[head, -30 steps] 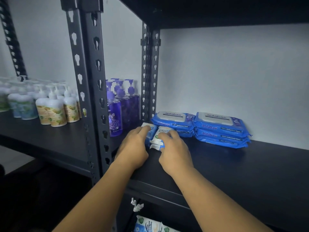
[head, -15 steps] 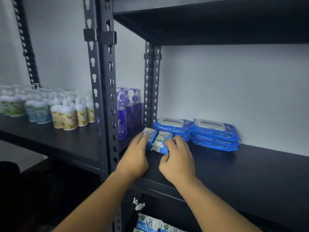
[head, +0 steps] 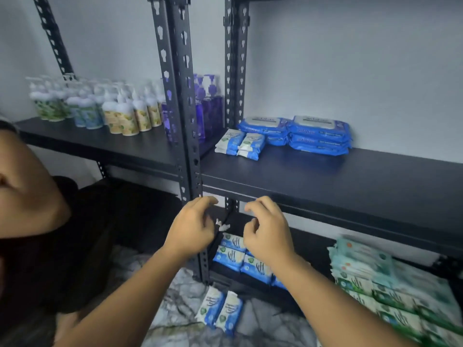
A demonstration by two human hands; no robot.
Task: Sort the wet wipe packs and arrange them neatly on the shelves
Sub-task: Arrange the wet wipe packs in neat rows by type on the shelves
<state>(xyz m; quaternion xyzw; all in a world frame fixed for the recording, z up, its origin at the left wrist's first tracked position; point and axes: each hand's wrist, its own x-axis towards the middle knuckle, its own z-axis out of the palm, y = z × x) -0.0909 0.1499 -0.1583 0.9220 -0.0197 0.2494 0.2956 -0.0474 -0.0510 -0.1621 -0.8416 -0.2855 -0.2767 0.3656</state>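
Head view showed both of my hands hanging in the air just under the front lip of the middle shelf (head: 325, 181). The left hand (head: 190, 226) and right hand (head: 268, 234) were loosely curled, fingers narrow, holding nothing.

The two small packs (head: 240, 145) lay flat on that shelf at its left end, side by side and touching, just in front of the big blue packs (head: 319, 135) stacked against the far wall. More small packs (head: 233, 256) sat on the lower shelf behind my hands, and another pair (head: 220, 309) lay on the floor near the foot of the post (head: 185, 121). Green packs (head: 375, 279) were piled at the right, too blurred to read.

I judged the main risk to be my knuckles catching the shelf lip when I reached, since both hands were close beneath it. The soft film packs could also slip from a loose pinch. The floor pair could be stepped on or missed. Stacking more onto the small pair might nudge it crooked against the big packs.

The small pair on the shelf faced label up. Their long axes ran near to far, leaning slightly right, with short ends toward the shelf front. The big packs ran left to right, lids up.
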